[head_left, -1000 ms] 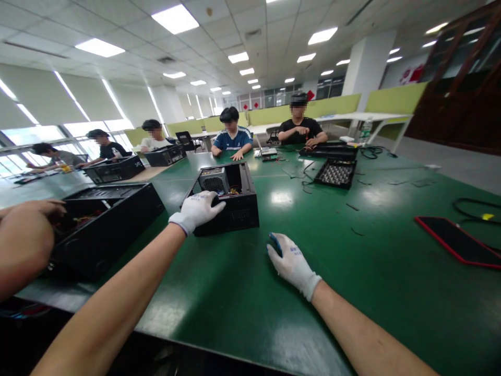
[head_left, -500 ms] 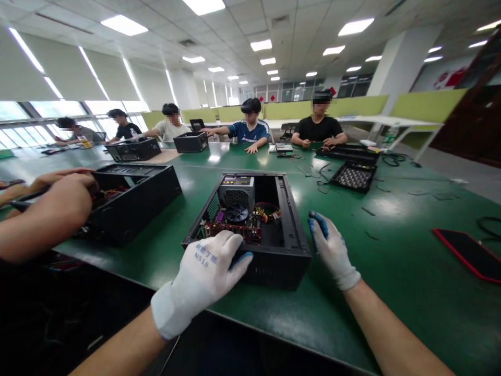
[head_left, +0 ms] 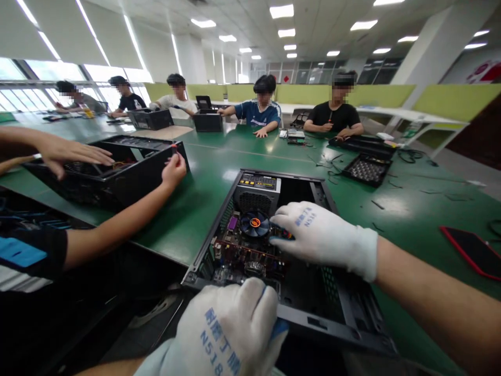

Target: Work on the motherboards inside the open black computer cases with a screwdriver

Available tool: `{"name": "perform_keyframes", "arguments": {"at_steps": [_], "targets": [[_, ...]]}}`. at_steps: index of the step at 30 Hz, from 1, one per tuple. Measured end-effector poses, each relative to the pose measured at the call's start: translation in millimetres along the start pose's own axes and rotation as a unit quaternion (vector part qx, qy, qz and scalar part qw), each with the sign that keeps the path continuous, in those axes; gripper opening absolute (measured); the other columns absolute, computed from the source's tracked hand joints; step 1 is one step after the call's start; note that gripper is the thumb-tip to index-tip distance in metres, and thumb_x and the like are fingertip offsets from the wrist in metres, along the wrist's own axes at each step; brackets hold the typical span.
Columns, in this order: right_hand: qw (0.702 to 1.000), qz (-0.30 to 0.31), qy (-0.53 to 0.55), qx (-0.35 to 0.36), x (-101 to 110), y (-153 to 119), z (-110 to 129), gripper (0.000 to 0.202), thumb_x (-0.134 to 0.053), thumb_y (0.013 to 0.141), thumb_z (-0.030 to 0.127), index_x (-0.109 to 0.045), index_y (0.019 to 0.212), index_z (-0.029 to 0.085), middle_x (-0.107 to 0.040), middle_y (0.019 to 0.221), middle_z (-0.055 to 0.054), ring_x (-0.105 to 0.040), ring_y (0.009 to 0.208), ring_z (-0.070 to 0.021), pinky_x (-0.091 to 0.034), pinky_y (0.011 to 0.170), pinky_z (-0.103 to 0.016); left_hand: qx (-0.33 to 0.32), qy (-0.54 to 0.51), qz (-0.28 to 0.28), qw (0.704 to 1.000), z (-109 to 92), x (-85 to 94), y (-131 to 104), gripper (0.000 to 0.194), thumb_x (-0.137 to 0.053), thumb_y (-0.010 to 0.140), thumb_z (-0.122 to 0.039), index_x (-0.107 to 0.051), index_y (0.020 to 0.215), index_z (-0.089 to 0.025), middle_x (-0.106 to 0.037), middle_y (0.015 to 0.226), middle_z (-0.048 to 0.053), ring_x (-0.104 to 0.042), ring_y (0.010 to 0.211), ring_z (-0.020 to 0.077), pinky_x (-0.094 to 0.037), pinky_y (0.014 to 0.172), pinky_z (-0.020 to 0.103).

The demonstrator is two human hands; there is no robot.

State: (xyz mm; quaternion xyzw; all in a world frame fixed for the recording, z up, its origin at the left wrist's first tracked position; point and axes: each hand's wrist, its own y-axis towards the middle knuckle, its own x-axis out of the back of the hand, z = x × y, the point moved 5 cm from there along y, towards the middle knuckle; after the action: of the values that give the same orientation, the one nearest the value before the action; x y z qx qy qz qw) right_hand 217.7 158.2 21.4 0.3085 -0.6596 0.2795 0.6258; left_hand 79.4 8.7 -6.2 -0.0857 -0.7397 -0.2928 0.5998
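A black computer case (head_left: 313,319) lies before me with its side off, its near end over the table edge. My left hand (head_left: 230,324), in a white glove with blue fingertips, is closed over the near rim. My right hand (head_left: 313,232), gloved alike, reaches inside beside the cooling fan (head_left: 255,223). Its thumb and fingers are apart, with coloured wires showing between them; the fingertips are partly hidden. A power supply (head_left: 258,190) sits at the far left inside the case, and a red circuit board (head_left: 242,253) lies nearer me.
At my left, another person's hands (head_left: 174,167) are at a second black case (head_left: 133,177), one holding a small red item. Across the green table (head_left: 219,162) sit several people. A black tray (head_left: 368,169), loose cables and a red-edged black panel (head_left: 469,250) lie to the right.
The case has come closer to me. My right hand has moved from beside the case to inside it, while my left stays on the near rim. The neighbour's hands have moved apart.
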Motion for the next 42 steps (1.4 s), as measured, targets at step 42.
{"name": "perform_keyframes", "arguments": {"at_steps": [42], "targets": [[0.955,0.22,-0.161,-0.114,-28.9,47.2,-53.5,0.027,-0.065,0.086,0.022,-0.081,0.106,0.013,-0.08,0.105,-0.019,-0.076,0.096,-0.0301,-0.053,0.074,-0.035,-0.072,0.094,-0.063,0.991,-13.5,16.3,-1.2,0.03,-0.056,0.098,-0.046,-0.069,0.107,-0.021,-0.075,0.096,0.004,-0.069,0.061,0.0167,-0.054,0.047,0.029]]}}
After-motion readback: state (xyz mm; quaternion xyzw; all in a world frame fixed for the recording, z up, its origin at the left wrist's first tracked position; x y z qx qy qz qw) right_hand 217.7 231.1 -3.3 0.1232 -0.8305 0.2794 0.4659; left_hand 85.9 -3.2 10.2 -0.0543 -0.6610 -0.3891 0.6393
